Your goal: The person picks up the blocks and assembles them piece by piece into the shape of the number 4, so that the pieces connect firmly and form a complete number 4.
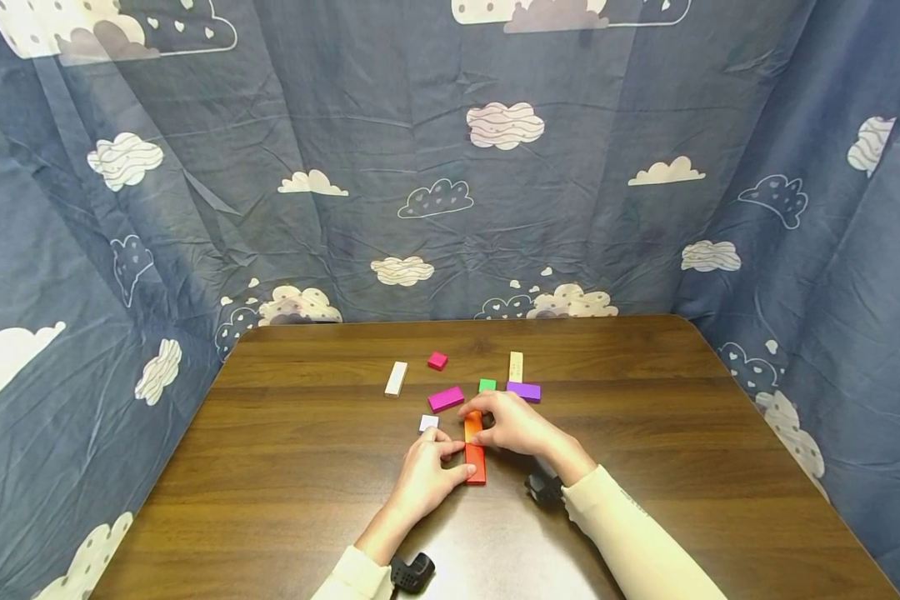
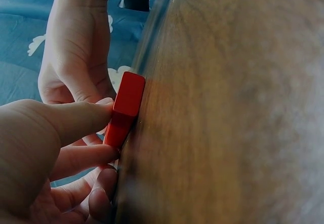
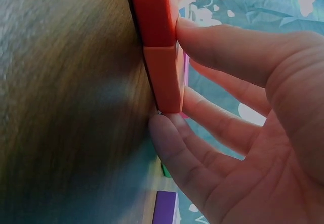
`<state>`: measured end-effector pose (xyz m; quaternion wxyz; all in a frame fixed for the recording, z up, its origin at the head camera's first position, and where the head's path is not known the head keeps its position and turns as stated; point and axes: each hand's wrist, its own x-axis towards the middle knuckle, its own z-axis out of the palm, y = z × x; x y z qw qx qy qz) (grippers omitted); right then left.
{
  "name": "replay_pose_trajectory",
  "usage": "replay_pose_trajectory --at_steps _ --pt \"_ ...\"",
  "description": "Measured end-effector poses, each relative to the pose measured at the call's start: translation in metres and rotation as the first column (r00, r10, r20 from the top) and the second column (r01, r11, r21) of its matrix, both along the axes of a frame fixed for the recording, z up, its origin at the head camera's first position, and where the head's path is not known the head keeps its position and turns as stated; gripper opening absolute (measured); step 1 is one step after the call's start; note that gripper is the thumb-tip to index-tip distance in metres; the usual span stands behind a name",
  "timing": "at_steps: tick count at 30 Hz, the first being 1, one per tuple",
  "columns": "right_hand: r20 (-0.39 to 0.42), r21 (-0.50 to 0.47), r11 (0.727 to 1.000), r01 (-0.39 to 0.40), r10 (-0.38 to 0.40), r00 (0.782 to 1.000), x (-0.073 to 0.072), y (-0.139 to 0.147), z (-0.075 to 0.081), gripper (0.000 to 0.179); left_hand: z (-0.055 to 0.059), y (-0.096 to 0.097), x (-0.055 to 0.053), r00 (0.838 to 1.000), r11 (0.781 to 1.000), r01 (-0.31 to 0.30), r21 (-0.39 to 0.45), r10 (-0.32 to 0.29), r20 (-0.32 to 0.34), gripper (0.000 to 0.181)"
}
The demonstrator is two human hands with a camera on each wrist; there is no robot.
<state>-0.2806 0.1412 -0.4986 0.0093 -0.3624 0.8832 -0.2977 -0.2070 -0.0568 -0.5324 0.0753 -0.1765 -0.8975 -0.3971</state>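
Observation:
A red block [image 1: 476, 468] and an orange block [image 1: 472, 427] lie end to end on the table, their ends touching in the right wrist view. My left hand [image 1: 426, 477] pinches the red block between thumb and fingers, which the left wrist view shows close up. Over the orange block, my right hand [image 1: 519, 423] holds it with the thumb by the joint and fingertips at the far end. Part of the orange block is hidden under the right fingers.
Around the hands lie a pale lavender block [image 1: 429, 423], a magenta block [image 1: 446, 400], a crimson block [image 1: 438, 361], a white block [image 1: 396, 379], a green block [image 1: 487, 385], a purple block [image 1: 523, 392] and a cream block [image 1: 516, 367]. A cloud-patterned curtain [image 1: 435, 242] borders the wooden table [image 1: 285, 483].

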Motion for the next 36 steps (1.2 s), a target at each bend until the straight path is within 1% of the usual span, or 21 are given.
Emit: replay_pose_trajectory --at_steps 11,15,23,29,34,36 --pt "0.009 0.001 1.000 0.006 -0.006 1.000 0.000 0.001 0.000 0.037 -0.001 0.000 0.000 1.000 1.000 -0.008 0.008 0.008 0.015 0.040" --pt "0.035 -0.010 1.000 0.006 -0.005 0.999 0.000 0.003 0.003 0.038 -0.001 0.000 0.001 1.000 1.000 -0.011 0.015 0.011 0.008 0.043" --pt "0.086 -0.091 0.994 0.059 -0.052 0.995 -0.006 0.011 0.013 0.034 0.002 -0.001 0.000 1.000 0.999 0.002 0.052 -0.002 0.004 0.041" --pt "0.031 -0.115 0.984 0.134 -0.131 0.991 -0.014 0.016 0.018 0.031 0.005 -0.003 -0.002 0.999 0.995 0.043 0.092 -0.044 0.005 0.043" --pt "0.043 -0.127 0.974 0.188 -0.184 0.982 -0.020 0.017 0.016 0.029 0.010 -0.008 0.000 0.994 0.990 0.105 0.090 -0.107 0.010 0.043" --pt "0.041 -0.125 0.970 0.211 -0.207 0.977 -0.023 0.017 0.014 0.028 0.011 -0.009 0.000 0.992 0.989 0.127 0.081 -0.127 -0.001 0.042"
